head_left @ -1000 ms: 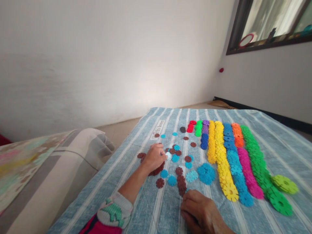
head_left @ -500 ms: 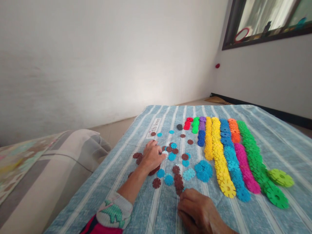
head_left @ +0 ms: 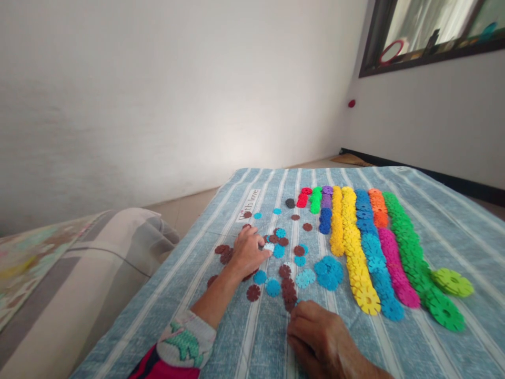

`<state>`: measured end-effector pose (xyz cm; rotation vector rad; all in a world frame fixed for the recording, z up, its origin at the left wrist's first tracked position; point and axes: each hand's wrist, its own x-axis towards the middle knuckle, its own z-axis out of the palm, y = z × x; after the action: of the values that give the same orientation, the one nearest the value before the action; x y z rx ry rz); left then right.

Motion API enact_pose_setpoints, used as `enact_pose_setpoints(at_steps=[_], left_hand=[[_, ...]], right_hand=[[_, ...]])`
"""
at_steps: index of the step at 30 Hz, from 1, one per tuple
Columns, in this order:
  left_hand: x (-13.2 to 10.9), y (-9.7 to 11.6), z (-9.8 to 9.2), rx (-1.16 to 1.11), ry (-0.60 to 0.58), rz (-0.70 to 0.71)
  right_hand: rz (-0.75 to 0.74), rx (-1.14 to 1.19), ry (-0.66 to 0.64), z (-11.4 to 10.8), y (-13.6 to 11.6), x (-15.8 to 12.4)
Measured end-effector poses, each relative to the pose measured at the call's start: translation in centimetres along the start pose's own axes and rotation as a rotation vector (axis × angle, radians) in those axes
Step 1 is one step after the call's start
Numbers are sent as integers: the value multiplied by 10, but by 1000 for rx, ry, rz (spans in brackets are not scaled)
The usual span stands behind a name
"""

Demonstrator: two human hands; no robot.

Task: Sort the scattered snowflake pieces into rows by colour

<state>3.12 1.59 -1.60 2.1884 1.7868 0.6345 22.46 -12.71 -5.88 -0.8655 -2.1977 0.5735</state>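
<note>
View: head.
Left hand (head_left: 246, 251): fingertips pinched on pale disc (head_left: 269, 246), which lies on cloth (head_left: 453, 226) among loose discs (head_left: 300, 260).
Right hand (head_left: 321, 339): curled at near end of brown row (head_left: 288, 288); grip cannot be told.
Change: both hands hardly moved; pale disc stays down.

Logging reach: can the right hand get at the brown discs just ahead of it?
Probably yes: the right hand lies at the near end of the brown discs, nothing between; the left hand works farther left.
</note>
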Motion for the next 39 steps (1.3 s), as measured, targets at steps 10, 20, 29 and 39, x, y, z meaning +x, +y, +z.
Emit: enact_pose_setpoints(at_steps=[10, 20, 29, 39], left_hand=[[-2, 6, -2, 33, -11, -4], [-2, 8, -6, 19, 5, 28], [-10, 18, -2, -1, 86, 200], [-15, 27, -18, 200, -50, 210]], right_hand=[[-7, -22, 15, 2, 2, 0], [-33, -37, 21, 5, 3, 0], [-50, -23, 55, 5, 5, 1], [-57, -26, 87, 10, 8, 0]])
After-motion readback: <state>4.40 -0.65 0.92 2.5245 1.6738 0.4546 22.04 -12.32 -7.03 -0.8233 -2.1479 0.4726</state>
